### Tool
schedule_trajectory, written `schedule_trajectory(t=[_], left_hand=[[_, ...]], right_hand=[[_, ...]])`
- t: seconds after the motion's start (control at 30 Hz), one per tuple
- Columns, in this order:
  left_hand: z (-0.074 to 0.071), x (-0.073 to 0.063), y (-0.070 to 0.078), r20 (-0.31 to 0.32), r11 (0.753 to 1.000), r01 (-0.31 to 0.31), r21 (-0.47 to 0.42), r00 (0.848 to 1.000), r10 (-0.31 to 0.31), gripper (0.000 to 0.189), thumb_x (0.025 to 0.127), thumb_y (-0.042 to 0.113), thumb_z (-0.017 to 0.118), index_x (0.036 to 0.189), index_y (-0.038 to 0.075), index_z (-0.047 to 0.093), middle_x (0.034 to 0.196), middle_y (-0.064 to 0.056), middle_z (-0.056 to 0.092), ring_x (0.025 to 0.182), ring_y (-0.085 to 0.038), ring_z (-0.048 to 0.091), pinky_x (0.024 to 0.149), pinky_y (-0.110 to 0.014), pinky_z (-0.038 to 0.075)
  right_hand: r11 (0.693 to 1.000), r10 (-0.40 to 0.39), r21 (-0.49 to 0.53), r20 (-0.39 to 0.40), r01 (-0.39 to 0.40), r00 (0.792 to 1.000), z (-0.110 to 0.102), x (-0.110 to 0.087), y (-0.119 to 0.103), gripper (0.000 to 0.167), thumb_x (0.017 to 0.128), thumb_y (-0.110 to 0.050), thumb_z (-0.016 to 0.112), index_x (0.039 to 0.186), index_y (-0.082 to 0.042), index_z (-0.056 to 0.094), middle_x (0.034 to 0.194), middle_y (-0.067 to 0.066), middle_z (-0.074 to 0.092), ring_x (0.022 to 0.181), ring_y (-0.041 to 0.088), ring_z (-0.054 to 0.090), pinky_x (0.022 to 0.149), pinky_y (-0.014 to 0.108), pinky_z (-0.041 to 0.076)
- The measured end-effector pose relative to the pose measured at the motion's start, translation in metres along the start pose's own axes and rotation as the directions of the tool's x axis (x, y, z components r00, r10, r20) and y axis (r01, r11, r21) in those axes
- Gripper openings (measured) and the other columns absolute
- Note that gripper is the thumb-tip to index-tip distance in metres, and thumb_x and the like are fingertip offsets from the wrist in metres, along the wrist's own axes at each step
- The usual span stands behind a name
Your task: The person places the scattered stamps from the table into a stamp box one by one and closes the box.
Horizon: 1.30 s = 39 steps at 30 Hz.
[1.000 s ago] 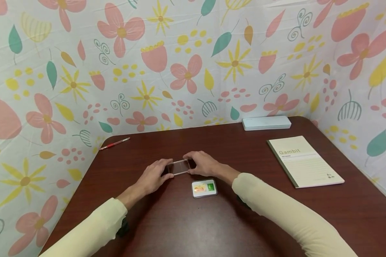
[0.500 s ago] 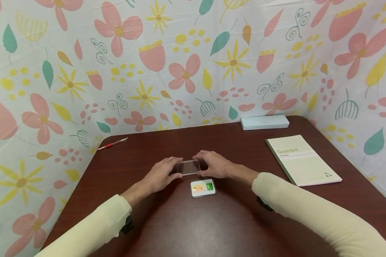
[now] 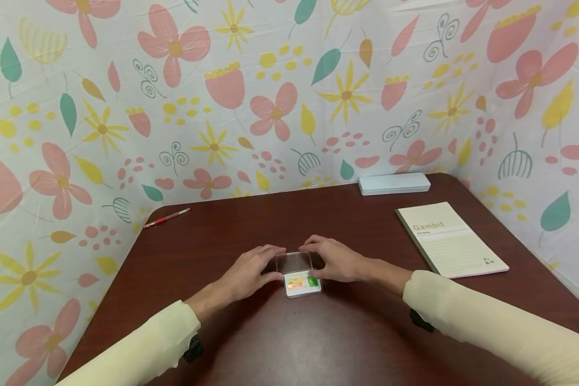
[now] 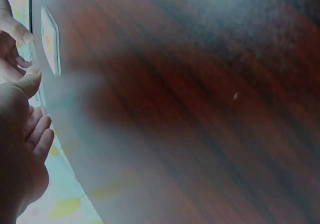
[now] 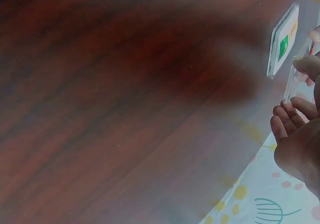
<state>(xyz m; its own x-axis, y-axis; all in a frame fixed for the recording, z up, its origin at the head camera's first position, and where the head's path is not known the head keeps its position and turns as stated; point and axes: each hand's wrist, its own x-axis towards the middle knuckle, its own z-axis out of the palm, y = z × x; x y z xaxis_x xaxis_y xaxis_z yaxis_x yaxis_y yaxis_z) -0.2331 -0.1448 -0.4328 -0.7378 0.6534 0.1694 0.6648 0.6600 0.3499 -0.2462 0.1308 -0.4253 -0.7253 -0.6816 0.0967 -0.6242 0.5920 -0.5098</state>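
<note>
In the head view, a clear rectangular plastic cover [image 3: 294, 261] is held between both hands at the middle of the table. My left hand [image 3: 251, 273] pinches its left end between thumb and fingers. Its right end is pinched the same way by my right hand [image 3: 336, 261]. Right by the cover's near edge, a shallow white case [image 3: 303, 290] with an orange-yellow piece and a green piece lies on the table. The right wrist view shows the clear cover [image 5: 290, 86] raised off the table, apart from the white case [image 5: 283, 41].
A cream notebook [image 3: 451, 239] marked "Gambit" lies to the right on the dark wooden table [image 3: 212, 354]. Behind it, near the back edge, is a pale blue oblong box [image 3: 394, 184]. A red pen [image 3: 166, 217] lies at the back left. Flower-patterned cloth [image 3: 280, 64] encloses the table behind.
Both hands have carried the clear cover rightward and towards me, from behind the white case to its far edge, where it now partly overlaps the case in the head view.
</note>
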Motion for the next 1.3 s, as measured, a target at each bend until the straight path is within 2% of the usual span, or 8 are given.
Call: schedule_trajectory(t=[0.23, 0.6, 1.3], left_hand=[[0.003, -0.004, 0.008, 0.010, 0.999, -0.025, -0.026, 1.000, 0.025, 0.061, 0.096, 0.032, 0.081, 0.148, 0.007, 0.060, 0.143, -0.004, 0.063, 0.128, -0.020, 0.062, 0.103, -0.044, 0.053], [0.011, -0.008, 0.018, 0.031, 0.999, -0.051, -0.014, 0.998, 0.051, 0.060, 0.097, 0.036, 0.080, 0.147, 0.009, 0.061, 0.142, -0.002, 0.063, 0.129, -0.019, 0.061, 0.103, -0.042, 0.053], [0.019, -0.011, 0.020, 0.039, 0.998, -0.051, 0.021, 0.998, 0.050, 0.061, 0.096, 0.041, 0.080, 0.146, 0.011, 0.062, 0.142, -0.001, 0.064, 0.129, -0.018, 0.062, 0.101, -0.043, 0.054]], right_hand=[[1.000, 0.019, -0.004, 0.025, -0.019, 0.999, 0.002, -0.013, -0.002, 0.057, 0.092, -0.016, 0.085, 0.142, 0.002, 0.064, 0.138, 0.012, 0.058, 0.118, 0.027, 0.061, 0.097, 0.045, 0.053], [1.000, -0.016, 0.008, 0.021, 0.015, 1.000, 0.007, -0.029, -0.001, 0.054, 0.091, -0.014, 0.083, 0.140, 0.002, 0.066, 0.137, 0.012, 0.058, 0.115, 0.026, 0.062, 0.094, 0.042, 0.053], [1.000, -0.029, 0.012, 0.004, 0.029, 1.000, 0.016, -0.036, 0.001, 0.054, 0.090, -0.012, 0.085, 0.139, 0.001, 0.066, 0.135, 0.010, 0.059, 0.116, 0.025, 0.063, 0.095, 0.043, 0.054]])
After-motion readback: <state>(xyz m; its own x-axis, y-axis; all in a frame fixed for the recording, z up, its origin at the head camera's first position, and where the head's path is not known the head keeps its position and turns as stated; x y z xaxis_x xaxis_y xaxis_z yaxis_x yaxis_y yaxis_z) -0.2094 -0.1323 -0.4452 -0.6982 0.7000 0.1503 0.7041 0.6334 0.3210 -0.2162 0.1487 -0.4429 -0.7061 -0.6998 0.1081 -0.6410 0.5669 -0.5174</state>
